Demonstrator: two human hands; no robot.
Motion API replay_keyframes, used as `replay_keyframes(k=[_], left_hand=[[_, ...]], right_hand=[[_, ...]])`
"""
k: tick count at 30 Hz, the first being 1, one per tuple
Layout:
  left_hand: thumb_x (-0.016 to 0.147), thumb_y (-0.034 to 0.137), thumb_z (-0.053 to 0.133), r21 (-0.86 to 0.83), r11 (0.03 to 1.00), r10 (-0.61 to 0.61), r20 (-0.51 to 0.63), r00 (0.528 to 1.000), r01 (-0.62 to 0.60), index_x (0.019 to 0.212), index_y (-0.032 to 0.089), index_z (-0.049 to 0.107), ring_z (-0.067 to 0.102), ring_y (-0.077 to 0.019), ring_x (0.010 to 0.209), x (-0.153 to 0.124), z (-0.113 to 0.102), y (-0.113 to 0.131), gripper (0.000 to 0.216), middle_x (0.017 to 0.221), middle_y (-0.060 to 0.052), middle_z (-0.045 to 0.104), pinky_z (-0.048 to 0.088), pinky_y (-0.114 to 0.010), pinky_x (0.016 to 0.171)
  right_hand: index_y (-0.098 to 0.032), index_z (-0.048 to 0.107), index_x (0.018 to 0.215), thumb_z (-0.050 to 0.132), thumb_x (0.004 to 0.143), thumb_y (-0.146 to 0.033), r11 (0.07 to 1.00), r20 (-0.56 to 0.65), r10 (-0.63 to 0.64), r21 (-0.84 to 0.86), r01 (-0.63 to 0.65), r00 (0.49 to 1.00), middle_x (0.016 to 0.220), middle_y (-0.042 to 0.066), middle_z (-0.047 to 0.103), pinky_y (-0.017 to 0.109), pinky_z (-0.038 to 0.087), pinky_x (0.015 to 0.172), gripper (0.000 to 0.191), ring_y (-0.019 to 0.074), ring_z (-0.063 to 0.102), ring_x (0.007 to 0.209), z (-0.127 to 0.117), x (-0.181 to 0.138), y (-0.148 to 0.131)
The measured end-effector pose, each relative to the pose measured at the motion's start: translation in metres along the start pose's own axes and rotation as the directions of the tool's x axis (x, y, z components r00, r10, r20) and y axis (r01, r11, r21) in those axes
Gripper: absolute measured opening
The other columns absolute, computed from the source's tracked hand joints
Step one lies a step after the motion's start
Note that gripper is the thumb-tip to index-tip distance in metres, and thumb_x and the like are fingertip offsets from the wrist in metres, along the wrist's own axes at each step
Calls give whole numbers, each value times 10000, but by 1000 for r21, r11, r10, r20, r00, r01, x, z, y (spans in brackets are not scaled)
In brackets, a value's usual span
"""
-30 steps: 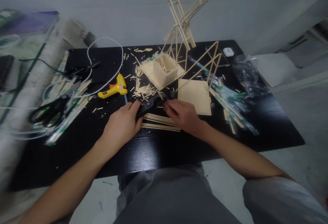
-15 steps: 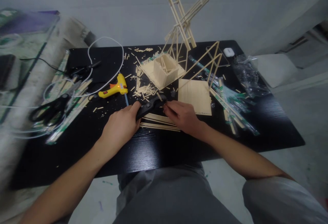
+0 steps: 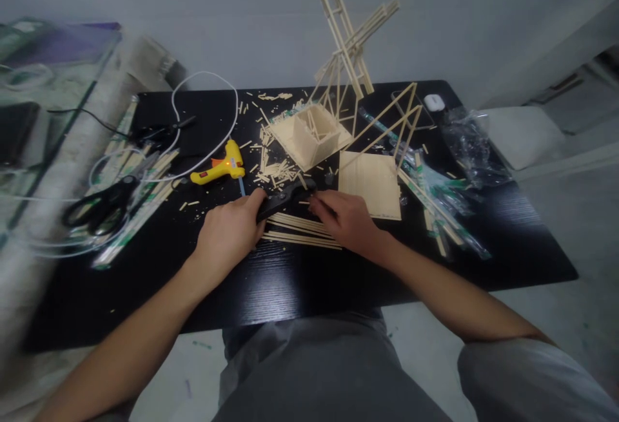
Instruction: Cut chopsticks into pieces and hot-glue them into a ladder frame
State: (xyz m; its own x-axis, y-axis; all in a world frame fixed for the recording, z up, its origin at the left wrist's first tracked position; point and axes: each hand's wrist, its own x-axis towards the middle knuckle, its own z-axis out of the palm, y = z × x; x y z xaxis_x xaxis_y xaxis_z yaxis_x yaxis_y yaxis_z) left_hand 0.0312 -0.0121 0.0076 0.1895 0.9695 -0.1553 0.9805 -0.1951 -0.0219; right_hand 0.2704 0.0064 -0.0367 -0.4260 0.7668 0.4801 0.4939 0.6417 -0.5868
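Observation:
My left hand (image 3: 231, 230) is closed around the handle of a black hand tool (image 3: 279, 201) with a round pivot, probably a cutter. A short wooden piece (image 3: 302, 180) shows at the tool's far end. My right hand (image 3: 349, 218) has thumb and fingers pinched together at that end; what they grip is hidden. Under the tool, between both hands, several thin wooden sticks (image 3: 300, 235) lie side by side on the black table (image 3: 285, 287). A square wooden board (image 3: 370, 183) lies just beyond my right hand.
A yellow glue gun (image 3: 220, 164) lies left of a wooden windmill-like model (image 3: 316, 135), among cut scraps (image 3: 275, 171). Black scissors (image 3: 104, 206) rest on bundled sticks at left. A triangular stick frame (image 3: 411, 113) rises behind the board. Plastic wrapping (image 3: 471, 145) lies at right.
The whole view has shifted slightly down and to the right. Both hands keep nearly the same hold and position at the black tool.

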Motion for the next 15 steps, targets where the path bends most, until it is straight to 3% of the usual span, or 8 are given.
replay_keyframes(k=[3,6,10,15], left_hand=[[998,380,516,-1,996,-93,-64,994,93,1190,206,620,753,-362,883,4,-1,-7,279,1013,-112,772,464,-388,640],[1011,440,514,-15,989,-145,-142,979,145,1149,197,650,737,-353,920,5,-4,-15,312,1039,-126,759,465,-383,660],[998,444,560,-22,997,-72,-209,975,69,1151,197,688,693,-343,1066,5,-3,-19,318,1172,-133,722,479,-370,736],[970,687,527,-79,996,-48,-201,978,32,1133,218,709,701,-313,988,5,0,-16,529,1047,-106,740,449,-334,710]], right_hand=[[-165,717,984,502,1081,-251,999,28,34,-44,-33,999,860,70,755,297,506,739,251,185,693,783,-1,1,4],[-164,687,804,530,1042,-265,974,123,94,-216,-65,988,750,63,689,304,427,664,303,182,618,696,-2,2,8],[-175,634,708,556,995,-259,934,269,149,-355,-46,951,702,43,643,305,324,622,310,164,551,663,-3,4,6],[-180,609,716,587,987,-279,926,333,182,-376,-47,925,730,45,650,310,290,612,289,169,544,667,-4,6,3]])
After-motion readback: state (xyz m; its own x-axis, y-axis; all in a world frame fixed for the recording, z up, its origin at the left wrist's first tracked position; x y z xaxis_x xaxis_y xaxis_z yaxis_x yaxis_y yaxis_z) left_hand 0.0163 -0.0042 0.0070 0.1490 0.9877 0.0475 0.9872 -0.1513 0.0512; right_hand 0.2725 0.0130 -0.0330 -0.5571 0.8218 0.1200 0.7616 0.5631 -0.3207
